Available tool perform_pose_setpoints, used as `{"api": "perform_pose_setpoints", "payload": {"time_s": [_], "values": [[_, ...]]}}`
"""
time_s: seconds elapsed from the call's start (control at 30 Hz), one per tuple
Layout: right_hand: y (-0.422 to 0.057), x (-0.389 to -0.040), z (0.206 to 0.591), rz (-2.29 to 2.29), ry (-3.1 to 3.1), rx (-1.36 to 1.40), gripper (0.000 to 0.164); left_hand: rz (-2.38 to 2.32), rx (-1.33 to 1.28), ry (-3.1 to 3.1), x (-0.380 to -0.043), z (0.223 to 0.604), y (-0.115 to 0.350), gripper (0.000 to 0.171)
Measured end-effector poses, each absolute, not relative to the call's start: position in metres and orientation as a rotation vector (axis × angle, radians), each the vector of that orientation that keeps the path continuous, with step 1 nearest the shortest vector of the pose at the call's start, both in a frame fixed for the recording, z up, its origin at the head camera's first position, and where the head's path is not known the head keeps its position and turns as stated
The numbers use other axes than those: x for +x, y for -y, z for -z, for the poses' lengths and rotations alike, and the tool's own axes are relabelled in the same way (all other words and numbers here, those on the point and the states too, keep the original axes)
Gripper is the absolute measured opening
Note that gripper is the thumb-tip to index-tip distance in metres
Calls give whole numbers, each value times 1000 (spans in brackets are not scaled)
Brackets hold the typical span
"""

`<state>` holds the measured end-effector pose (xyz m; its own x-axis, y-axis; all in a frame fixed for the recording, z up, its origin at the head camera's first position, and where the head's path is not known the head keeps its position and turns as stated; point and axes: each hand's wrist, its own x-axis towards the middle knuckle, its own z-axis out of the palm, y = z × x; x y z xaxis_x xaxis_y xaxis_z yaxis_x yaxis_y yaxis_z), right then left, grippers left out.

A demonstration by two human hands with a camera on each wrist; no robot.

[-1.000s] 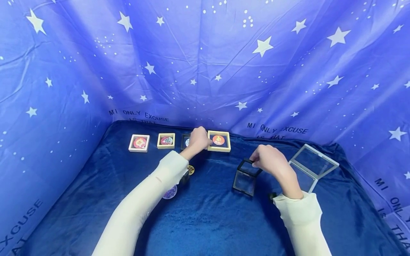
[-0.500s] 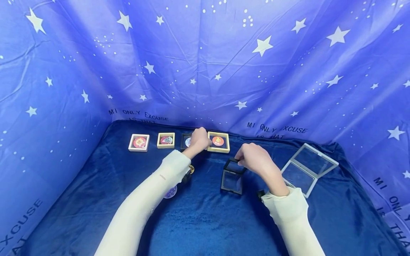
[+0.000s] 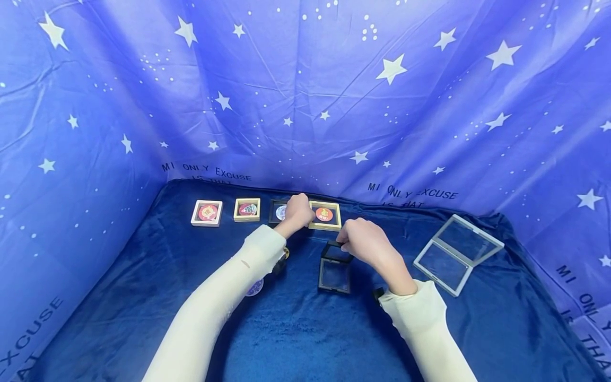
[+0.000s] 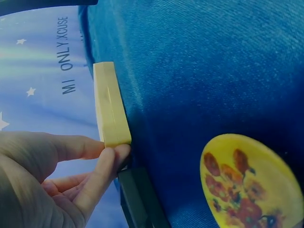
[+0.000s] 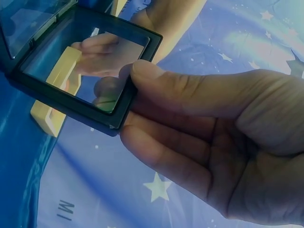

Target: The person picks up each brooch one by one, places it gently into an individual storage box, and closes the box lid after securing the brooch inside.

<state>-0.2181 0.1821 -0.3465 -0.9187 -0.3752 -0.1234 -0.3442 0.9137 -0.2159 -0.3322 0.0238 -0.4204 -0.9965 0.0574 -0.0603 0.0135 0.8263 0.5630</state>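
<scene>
My left hand (image 3: 299, 210) pinches the left end of a pale yellow display case (image 4: 113, 104) between thumb and fingers. An orange badge with a thumbs-up (image 3: 324, 214) shows inside that case. Just left of this hand, a black case with a round badge (image 3: 279, 211) is partly covered by it. My right hand (image 3: 367, 240) grips the raised panel of an opened, hinged black display case (image 3: 334, 276). In the right wrist view, thumb and fingertips hold the rim of its clear window (image 5: 88, 71).
Two more framed badges, a white case (image 3: 207, 213) and a yellow case (image 3: 247, 210), sit at the back left. An opened grey-white case (image 3: 446, 262) lies at right. A yellow flower badge (image 4: 249, 187) and a purple round badge (image 3: 255, 288) lie near my left sleeve.
My right hand has moved left with the opened black case. The yellow case has shifted slightly toward me, along with my left hand.
</scene>
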Motion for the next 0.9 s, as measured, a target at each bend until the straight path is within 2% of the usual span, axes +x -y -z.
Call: {"api": "perform_pose_setpoints", "payload": {"time_s": [0.17, 0.5, 0.9], "values": [[-177, -218, 350, 278, -2909, -588, 14, -906, 52, -2920, -334, 422, -24, 36], [-168, -220, 359, 257, -2920, -642, 13, -877, 65, -2932, -330, 420, -23, 16], [-161, -223, 364, 242, -2906, -595, 13, -915, 100, -2916, -323, 415, -17, 18]]}}
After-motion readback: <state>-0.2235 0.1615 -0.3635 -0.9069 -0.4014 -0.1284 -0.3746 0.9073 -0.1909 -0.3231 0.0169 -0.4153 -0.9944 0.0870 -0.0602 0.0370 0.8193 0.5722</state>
